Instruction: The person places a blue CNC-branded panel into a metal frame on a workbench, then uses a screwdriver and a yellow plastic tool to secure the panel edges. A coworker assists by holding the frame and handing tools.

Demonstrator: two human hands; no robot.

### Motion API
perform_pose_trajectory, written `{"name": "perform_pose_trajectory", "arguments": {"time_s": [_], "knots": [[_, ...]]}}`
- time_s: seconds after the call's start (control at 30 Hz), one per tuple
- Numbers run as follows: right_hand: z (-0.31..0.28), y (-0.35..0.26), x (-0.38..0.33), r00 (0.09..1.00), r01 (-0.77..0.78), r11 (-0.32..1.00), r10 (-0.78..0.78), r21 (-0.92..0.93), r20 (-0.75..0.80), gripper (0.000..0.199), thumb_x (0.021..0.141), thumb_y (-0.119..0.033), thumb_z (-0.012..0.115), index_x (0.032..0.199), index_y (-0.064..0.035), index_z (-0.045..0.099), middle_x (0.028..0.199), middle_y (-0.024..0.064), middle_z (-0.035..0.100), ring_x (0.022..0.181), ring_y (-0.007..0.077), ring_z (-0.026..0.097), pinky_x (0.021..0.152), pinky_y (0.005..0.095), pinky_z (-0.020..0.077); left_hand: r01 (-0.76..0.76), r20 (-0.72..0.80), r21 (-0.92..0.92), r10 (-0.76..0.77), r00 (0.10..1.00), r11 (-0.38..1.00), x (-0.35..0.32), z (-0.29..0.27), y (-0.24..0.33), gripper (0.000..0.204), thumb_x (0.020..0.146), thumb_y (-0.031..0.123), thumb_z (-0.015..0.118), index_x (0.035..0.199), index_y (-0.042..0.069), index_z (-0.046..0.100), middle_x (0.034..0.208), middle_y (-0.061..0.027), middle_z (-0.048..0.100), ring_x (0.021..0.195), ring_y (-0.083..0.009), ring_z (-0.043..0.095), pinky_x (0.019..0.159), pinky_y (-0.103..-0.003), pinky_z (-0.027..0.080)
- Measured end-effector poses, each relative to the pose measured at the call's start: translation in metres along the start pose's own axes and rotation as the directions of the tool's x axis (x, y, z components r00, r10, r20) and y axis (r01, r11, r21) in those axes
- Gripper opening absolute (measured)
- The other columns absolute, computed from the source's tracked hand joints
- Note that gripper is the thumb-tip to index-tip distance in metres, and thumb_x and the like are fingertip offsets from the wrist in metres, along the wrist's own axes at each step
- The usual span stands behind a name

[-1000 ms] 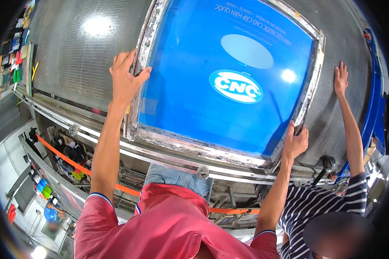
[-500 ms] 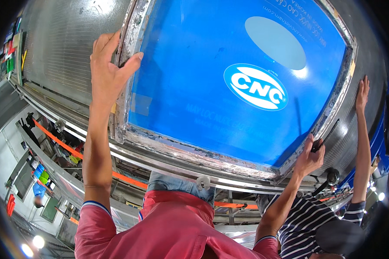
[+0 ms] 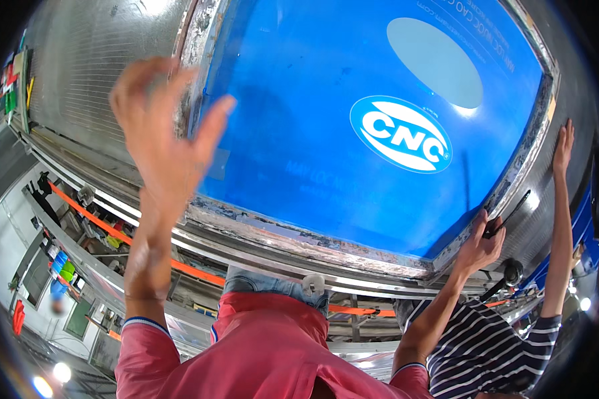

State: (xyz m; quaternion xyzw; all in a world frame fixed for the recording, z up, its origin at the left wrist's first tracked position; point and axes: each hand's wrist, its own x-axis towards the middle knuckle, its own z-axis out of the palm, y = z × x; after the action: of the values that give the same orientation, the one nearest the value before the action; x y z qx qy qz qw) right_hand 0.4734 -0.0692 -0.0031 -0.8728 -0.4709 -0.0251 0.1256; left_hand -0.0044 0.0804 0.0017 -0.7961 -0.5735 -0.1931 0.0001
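The frame lay over the grey table, in front of the person, its blue screen bearing a pale oval on the far right. The left hand, blurred, was spread with nothing gripped above the left rail; contact could not be told. The right hand was curled closed on the near right corner, a slim dark piece by its fingers. Farther right, a co-worker's hand rested flat on the table. An orange strip ran below, near left.
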Motion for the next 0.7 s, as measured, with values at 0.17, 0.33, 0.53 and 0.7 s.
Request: {"name": "perform_pose_trajectory", "arguments": {"time_s": [0.17, 0.33, 0.53, 0.7], "knots": [[0.007, 0.002, 0.008, 1.000, 0.006, 0.999, -0.005, -0.035, 0.028, 0.038, 0.093, -0.028, 0.075, 0.102, 0.0087, 0.070, 0.084, 0.0131, 0.064, 0.073, 0.0271, 0.060, 0.068, 0.0391, 0.0465, -0.054, 0.394, -0.179, 0.122, 0.911, 0.982, 0.005, 0.024, 0.064, 0.088, 0.080, 0.068, 0.071, 0.152, 0.021, 0.050, 0.166, -0.0114, 0.030, 0.154, -0.0432, 0.020, 0.115, -0.071, 0.021], [0.006, 0.004, 0.006, 1.000, -0.006, 0.997, 0.008, -0.081, 0.026, 0.039, 0.093, -0.029, 0.075, 0.103, 0.0084, 0.070, 0.085, 0.0133, 0.065, 0.074, 0.0265, 0.060, 0.069, 0.0394, 0.0464, -0.011, 0.463, -0.076, 0.045, 0.885, 0.997, 0.011, 0.049, 0.083, 0.104, 0.072, 0.093, 0.048, 0.158, 0.035, 0.043, 0.172, -0.0106, 0.017, 0.157, -0.0466, 0.008, 0.108, -0.085, 0.008], [0.005, -0.001, 0.006, 1.000, -0.004, 0.999, 0.006, -0.046, 0.025, 0.040, 0.093, -0.030, 0.075, 0.103, 0.0087, 0.070, 0.086, 0.0134, 0.067, 0.074, 0.0255, 0.061, 0.069, 0.0386, 0.0471, -0.026, 0.465, -0.049, 0.046, 0.884, 0.998, 0.010, 0.052, 0.084, 0.102, 0.072, 0.090, 0.054, 0.157, 0.034, 0.044, 0.172, -0.0107, 0.019, 0.156, -0.0467, 0.009, 0.106, -0.086, 0.011], [0.005, -0.003, 0.005, 1.000, 0.008, 1.000, -0.007, -0.016, 0.025, 0.038, 0.093, -0.028, 0.075, 0.103, 0.0081, 0.071, 0.085, 0.0124, 0.067, 0.072, 0.0243, 0.061, 0.068, 0.0380, 0.0474, -0.024, 0.464, -0.054, 0.046, 0.885, 0.998, 0.010, 0.052, 0.084, 0.102, 0.071, 0.089, 0.057, 0.157, 0.034, 0.044, 0.172, -0.0108, 0.019, 0.156, -0.0469, 0.010, 0.106, -0.086, 0.012]]}}
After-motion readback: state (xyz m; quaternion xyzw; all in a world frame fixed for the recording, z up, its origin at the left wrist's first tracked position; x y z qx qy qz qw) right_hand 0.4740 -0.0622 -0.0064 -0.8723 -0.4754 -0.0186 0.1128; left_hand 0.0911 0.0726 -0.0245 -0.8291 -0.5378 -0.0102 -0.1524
